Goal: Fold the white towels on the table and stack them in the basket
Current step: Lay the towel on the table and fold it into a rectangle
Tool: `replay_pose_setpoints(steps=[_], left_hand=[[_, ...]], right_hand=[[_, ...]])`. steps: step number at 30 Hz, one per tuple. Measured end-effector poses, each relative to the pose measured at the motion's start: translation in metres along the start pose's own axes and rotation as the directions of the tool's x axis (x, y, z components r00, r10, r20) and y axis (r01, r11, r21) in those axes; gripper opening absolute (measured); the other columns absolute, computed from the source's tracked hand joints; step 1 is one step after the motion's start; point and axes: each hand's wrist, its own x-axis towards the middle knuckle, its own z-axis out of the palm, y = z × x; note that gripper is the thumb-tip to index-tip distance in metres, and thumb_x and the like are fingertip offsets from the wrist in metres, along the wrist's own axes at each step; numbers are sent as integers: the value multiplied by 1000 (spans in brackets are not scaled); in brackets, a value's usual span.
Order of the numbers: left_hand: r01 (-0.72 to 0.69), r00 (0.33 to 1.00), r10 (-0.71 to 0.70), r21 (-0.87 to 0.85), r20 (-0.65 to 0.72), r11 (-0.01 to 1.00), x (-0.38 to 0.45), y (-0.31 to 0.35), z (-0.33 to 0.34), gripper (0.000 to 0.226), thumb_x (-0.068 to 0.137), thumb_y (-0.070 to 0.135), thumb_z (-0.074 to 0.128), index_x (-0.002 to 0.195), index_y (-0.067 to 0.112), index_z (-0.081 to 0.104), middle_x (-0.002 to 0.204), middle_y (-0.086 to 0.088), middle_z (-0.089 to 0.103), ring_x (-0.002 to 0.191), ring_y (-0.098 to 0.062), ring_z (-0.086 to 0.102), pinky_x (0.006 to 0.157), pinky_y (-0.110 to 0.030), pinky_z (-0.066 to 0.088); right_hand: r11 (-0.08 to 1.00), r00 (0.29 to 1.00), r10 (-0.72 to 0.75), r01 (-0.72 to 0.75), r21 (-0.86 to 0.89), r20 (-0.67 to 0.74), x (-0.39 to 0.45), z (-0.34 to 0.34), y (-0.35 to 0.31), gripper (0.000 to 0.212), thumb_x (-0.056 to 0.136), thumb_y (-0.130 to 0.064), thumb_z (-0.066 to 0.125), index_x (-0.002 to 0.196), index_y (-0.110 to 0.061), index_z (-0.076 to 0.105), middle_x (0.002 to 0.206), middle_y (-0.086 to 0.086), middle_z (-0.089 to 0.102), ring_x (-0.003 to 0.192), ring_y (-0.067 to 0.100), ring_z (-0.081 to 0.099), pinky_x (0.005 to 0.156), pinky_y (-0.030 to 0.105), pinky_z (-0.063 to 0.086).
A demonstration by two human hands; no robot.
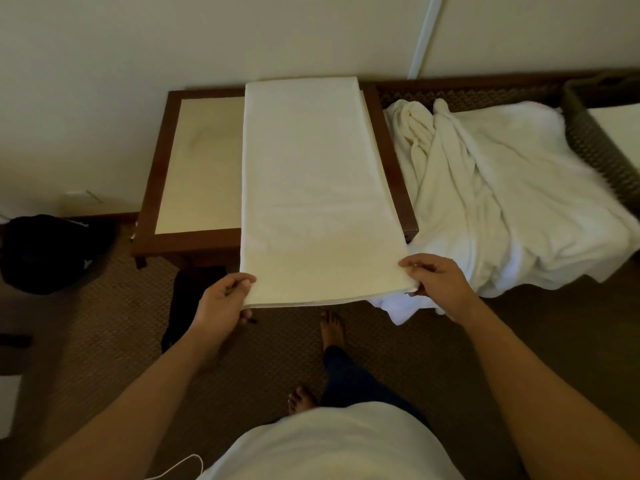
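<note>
A long white towel (311, 174), folded into a narrow strip, lies lengthwise across a brown-framed table (152, 188) and overhangs its near edge. My left hand (225, 299) pinches the strip's near left corner. At the near right corner my right hand (436, 275) pinches the layers, thumb on top. A heap of crumpled white towels (502, 188) lies to the right of the table. A dark woven basket (595, 140) stands at the far right edge, with a flat white towel (620, 126) inside it.
The table stands against a pale wall. A dark bag (45, 251) sits on the carpet at the left. My bare feet (330, 327) are on the carpet just in front of the table. A white pipe (424, 36) runs up the wall.
</note>
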Motion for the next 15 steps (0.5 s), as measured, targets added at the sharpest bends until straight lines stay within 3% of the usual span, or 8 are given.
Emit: replay_pose_setpoints(steps=[3,5,7,9,13,15], left_hand=[[113,991,-93,-222,99,968,5,19,-18,29,105,10,45,116,15,71,103,-15,65,66,-21,58,62,-34,51],[155,970,-90,-292,225,944,8,32,-30,44,95,-8,38,123,10,67,104,-18,65,72,-23,61,64,-34,55],[137,959,-55,-283,278,949,15,44,-38,51,91,-20,39,123,10,65,103,-19,68,77,-22,66,66,-30,61],[84,962,-12,-257,272,963,21,58,-41,39,94,-15,52,120,10,66,98,-17,71,77,-20,69,67,-28,62],[-30,980,61,-161,190,987,47,92,-43,13,98,14,64,109,9,69,84,-8,70,63,-15,64,55,-23,56],[-103,992,106,-44,74,994,68,110,-43,17,100,25,64,106,9,71,68,0,62,53,-13,52,47,-21,45]], right_hand=[[982,994,89,-100,163,70,1,-10,-21,40,97,12,41,105,-6,76,84,4,68,79,19,63,72,34,59],[977,986,70,-98,189,150,5,-18,-30,52,88,24,38,113,-5,74,98,12,70,90,22,66,83,38,61],[988,980,6,-37,153,200,11,-22,-38,53,86,27,50,119,-8,72,109,18,71,100,25,68,91,39,60],[996,981,-58,44,79,183,17,-23,-48,45,87,18,65,118,-14,73,108,22,73,99,28,71,91,36,60],[981,979,-184,189,-47,83,39,-18,-84,21,92,-6,72,109,-18,75,87,19,73,75,18,69,70,24,56],[962,969,-246,242,-128,-12,61,-13,-99,11,91,-18,76,100,-24,77,92,13,70,81,15,67,76,23,51]])
